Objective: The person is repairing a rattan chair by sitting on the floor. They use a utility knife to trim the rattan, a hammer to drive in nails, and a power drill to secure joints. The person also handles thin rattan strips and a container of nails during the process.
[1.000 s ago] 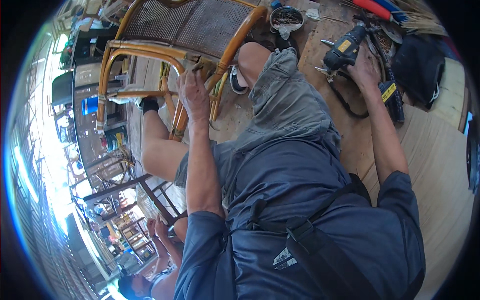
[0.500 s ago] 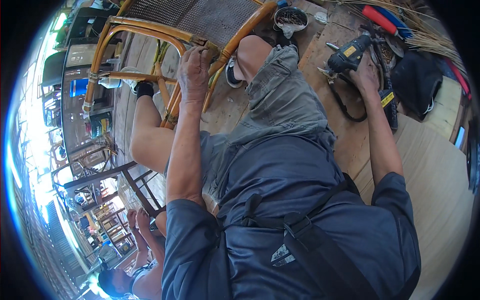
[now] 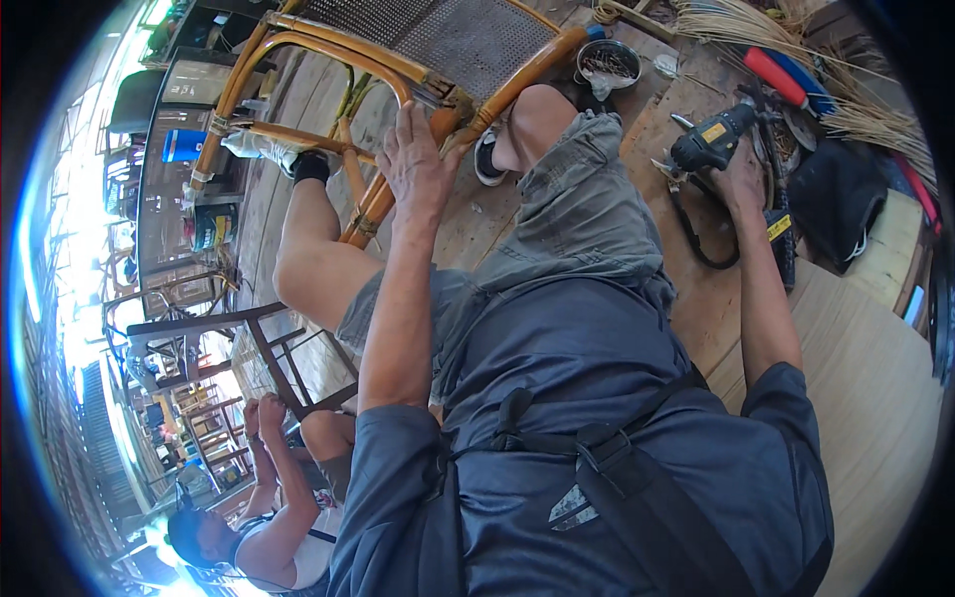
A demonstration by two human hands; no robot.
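Right hand [image 3: 738, 179] is on the power drill [image 3: 708, 142], which lies on the wooden floor [image 3: 875, 398] toward the floor's far right, just beside a coiled black cord [image 3: 696, 234] and a yellow-and-black tool [image 3: 779, 239]. Fingers are curled over the rear of the drill body, but I cannot tell whether the grip is fully closed; the palm hides the handle. Drill's long axis runs roughly left-right across the view, slightly tilted: chuck and bit end point left, toward the bent knee [image 3: 527, 124], and the handle end sits under the hand, so the drill lies just ahead of and to the left of the right wrist. Left hand [image 3: 418, 164] is well apart from it, fingers spread flat and pressed against the rattan chair frame [image 3: 328, 50] where the curved arm rail meets the seat corner. The chair lies tipped on the floor, its rails running diagonally from lower centre up to the far left, woven seat panel [image 3: 448, 35] at the top edge. Right hand is clearly the nearer to the drill; the left is on the frame. A metal bowl [image 3: 607, 62] of small fasteners sits between chair and drill, near the far edge. Another person [image 3: 269, 497] sits lower left, not involved.
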